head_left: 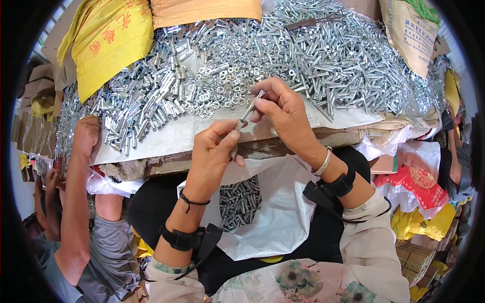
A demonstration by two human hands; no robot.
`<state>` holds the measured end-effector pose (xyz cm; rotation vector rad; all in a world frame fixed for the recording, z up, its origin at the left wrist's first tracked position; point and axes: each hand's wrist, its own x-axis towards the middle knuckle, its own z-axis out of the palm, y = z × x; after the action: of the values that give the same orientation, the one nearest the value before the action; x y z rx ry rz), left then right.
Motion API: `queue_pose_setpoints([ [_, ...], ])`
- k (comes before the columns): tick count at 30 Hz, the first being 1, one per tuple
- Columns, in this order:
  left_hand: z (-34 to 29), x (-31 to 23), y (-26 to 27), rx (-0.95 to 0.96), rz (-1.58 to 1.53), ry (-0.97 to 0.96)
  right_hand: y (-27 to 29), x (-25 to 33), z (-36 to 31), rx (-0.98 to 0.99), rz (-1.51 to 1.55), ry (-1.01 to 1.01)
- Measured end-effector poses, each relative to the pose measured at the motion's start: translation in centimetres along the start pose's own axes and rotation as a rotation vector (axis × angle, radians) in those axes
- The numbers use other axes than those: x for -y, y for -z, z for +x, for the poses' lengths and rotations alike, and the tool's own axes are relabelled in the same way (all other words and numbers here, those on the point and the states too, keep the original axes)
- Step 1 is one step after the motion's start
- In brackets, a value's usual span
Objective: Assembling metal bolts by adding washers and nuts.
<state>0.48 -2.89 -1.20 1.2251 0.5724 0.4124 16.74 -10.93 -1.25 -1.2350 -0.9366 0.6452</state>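
My right hand is closed in a pinch on a slim silvery bolt, tilted with its upper end toward the right. The bolt's lower end meets the fingertips of my left hand, which pinch a small metal ring, seemingly a washer or nut. Whether the bolt passes through that ring I cannot tell. Both hands are above the near edge of the table. Behind them lie heaped washers and nuts, metal sleeves to the left and a large pile of bolts to the right.
On my lap, below my hands, an open white sack holds many assembled-looking fasteners. A yellow sack lies at the back left, a beige one at the back right. Another person's hand reaches the table at left.
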Motion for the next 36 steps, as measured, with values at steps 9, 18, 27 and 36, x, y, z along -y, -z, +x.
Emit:
queue_pose_setpoints([
  [9, 0.5, -1.1, 1.6, 0.066, -0.3, 0.135, -0.8, -1.0, -1.4, 0.099, -0.157, -0.014],
  [18, 0.4, -0.9, 1.0, -0.008, -0.283, 0.13, -0.6, 0.4, -0.9, -0.162, -0.125, 0.137],
  [27, 0.7, -1.2, 0.3, -0.09, -0.393, 0.203, -0.6, 0.1, -1.5, 0.007, -0.244, 0.072],
  [36, 1.9, -0.3, 2.2, -0.055, -0.832, 0.26, -0.7, -0.9, 1.0, 0.045, -1.057, 0.466],
])
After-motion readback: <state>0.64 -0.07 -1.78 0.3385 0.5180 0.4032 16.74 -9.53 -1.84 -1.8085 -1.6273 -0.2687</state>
